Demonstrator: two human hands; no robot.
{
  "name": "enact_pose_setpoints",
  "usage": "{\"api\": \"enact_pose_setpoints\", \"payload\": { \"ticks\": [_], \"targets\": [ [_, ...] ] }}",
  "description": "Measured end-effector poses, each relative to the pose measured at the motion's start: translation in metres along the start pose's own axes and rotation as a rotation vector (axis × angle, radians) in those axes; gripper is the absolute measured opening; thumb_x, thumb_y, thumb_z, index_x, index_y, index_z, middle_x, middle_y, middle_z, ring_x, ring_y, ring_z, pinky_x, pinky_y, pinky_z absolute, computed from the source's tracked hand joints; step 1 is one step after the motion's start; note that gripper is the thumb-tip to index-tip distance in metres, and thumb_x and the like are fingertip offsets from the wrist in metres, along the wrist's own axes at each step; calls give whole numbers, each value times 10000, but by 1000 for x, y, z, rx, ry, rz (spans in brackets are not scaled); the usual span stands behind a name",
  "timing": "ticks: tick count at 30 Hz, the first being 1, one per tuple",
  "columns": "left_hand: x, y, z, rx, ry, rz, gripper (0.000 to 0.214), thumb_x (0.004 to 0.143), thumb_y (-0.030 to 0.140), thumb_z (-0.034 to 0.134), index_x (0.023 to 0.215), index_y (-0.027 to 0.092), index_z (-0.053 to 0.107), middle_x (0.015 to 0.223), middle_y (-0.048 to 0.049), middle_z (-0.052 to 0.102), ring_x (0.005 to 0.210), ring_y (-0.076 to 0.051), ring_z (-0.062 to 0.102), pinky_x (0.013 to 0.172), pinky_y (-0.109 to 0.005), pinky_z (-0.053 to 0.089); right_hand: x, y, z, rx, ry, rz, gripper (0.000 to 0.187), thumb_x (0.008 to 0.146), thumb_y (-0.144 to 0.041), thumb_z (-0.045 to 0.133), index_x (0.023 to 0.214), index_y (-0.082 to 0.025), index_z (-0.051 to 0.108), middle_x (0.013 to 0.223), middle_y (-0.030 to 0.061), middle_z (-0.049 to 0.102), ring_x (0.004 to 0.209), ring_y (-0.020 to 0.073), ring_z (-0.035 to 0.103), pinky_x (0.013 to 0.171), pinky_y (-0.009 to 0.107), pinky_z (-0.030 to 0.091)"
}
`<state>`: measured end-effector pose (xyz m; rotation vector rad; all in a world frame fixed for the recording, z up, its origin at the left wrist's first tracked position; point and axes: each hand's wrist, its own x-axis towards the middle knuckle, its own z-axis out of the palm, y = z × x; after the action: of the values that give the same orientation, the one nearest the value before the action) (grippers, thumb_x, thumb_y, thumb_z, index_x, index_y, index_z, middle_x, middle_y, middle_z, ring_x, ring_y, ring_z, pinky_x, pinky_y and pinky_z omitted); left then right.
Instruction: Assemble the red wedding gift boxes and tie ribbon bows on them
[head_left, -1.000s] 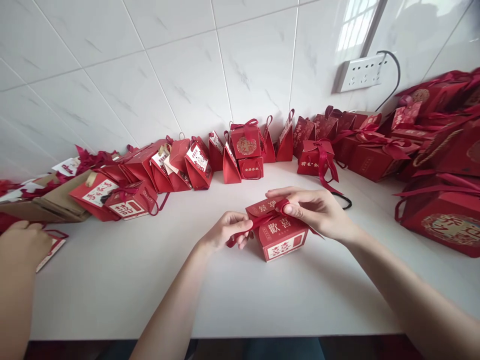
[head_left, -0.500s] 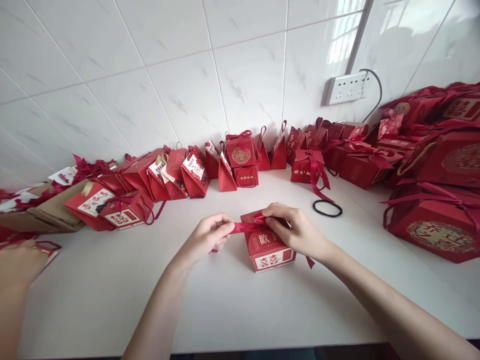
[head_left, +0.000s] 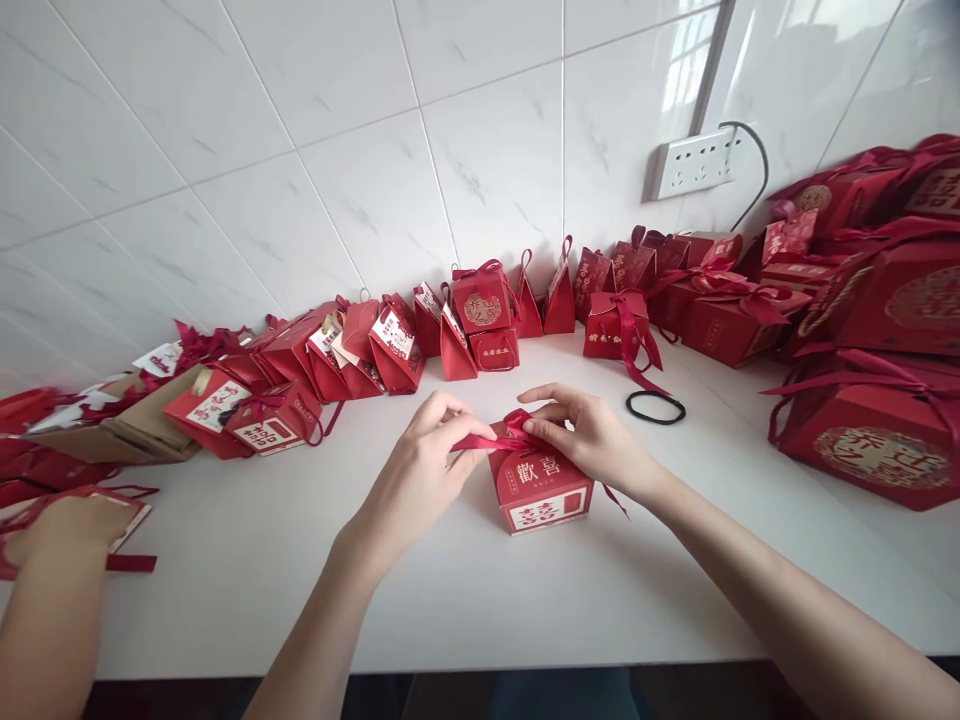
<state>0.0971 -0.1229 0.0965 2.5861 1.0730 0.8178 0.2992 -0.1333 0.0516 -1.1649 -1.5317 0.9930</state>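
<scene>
A small red gift box (head_left: 536, 490) with gold characters and a white label on its front stands upright on the white table. Dark red ribbon (head_left: 474, 442) crosses its top, with a bow-like loop on the lid. At the box's left, my left hand (head_left: 439, 450) pinches one ribbon end between thumb and fingers. My right hand (head_left: 585, 430) is at the right side of the lid, thumb and fingertips closed on the ribbon near the knot. A loose ribbon tail hangs off the box's right side. Some of the right fingers are hidden.
A black elastic band (head_left: 655, 408) lies behind my right hand. Red gift boxes and bags line the tiled wall, with larger boxes (head_left: 874, 440) stacked at right. At far left, another person's hand (head_left: 71, 530) rests on a red bag. A power strip (head_left: 694, 165) is on the wall.
My left hand has turned and come closer to the box, its ribbon end raised less taut. The right fingers have shifted slightly at the knot. The other person's hand has moved into fuller view.
</scene>
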Motion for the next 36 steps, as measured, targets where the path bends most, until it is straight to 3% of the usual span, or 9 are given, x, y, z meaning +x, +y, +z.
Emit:
{"api": "enact_pose_setpoints", "payload": {
  "ticks": [4, 9, 14, 19, 22, 28, 33, 36],
  "targets": [
    [7, 10, 1, 12, 16, 94, 121, 883, 168, 505, 873, 205, 619, 971, -32, 544, 839, -129, 588, 756, -261, 496, 1, -1, 0, -42, -42, -63, 167, 839, -266, 522, 873, -173, 656, 896, 45, 717, 783, 156, 655, 697, 260, 493],
    [7, 15, 0, 5, 35, 35, 177, 902, 162, 433, 967, 212, 590, 922, -18, 609, 827, -128, 599, 680, -220, 478, 2, -1, 1, -85, -27, -99, 175, 846, -266, 518, 864, -170, 663, 862, 32, 716, 749, 147, 644, 693, 253, 485],
    [2, 17, -5, 16, -9, 31, 188, 853, 111, 455, 886, 206, 614, 850, -5, 588, 756, -114, 572, 639, -205, 465, 1, -1, 3, -98, -39, -109, 192, 861, -273, 505, 862, -171, 668, 874, 31, 719, 733, 137, 633, 683, 244, 476],
    [4, 22, -7, 155, 68, 121, 100, 844, 180, 528, 792, 197, 612, 854, -17, 503, 814, -137, 557, 748, -262, 487, -1, -1, 3, -112, -40, -132, 206, 870, -285, 495, 857, -181, 671, 855, 21, 715, 699, 130, 621, 665, 241, 473],
    [10, 23, -3, 111, 67, 126, 97, 853, 180, 506, 801, 193, 587, 881, -23, 509, 861, -145, 559, 784, -276, 485, -1, -2, 3, -118, -58, -152, 206, 862, -281, 501, 864, -184, 683, 842, 15, 715, 687, 128, 617, 664, 240, 476],
    [28, 14, 11, -82, 69, -12, 87, 850, 199, 512, 788, 192, 573, 871, -14, 573, 865, -147, 564, 804, -266, 459, 0, 1, 3, -90, -101, -191, 210, 831, -186, 488, 824, -173, 698, 837, 12, 706, 727, 140, 617, 691, 244, 479],
    [40, -12, 31, -397, 46, -228, 92, 811, 275, 572, 835, 187, 585, 787, 0, 607, 744, -135, 573, 708, -239, 458, 2, 3, 2, -64, -80, -183, 214, 828, -171, 498, 828, -172, 712, 834, 18, 694, 746, 146, 611, 707, 250, 473],
    [41, -29, 46, -581, 76, -283, 151, 781, 309, 609, 844, 177, 573, 734, 5, 603, 664, -124, 567, 624, -220, 450, 4, 4, 2, -81, -48, -205, 188, 830, -182, 532, 826, -180, 719, 836, 27, 680, 780, 152, 603, 738, 260, 469]
  ]
}}
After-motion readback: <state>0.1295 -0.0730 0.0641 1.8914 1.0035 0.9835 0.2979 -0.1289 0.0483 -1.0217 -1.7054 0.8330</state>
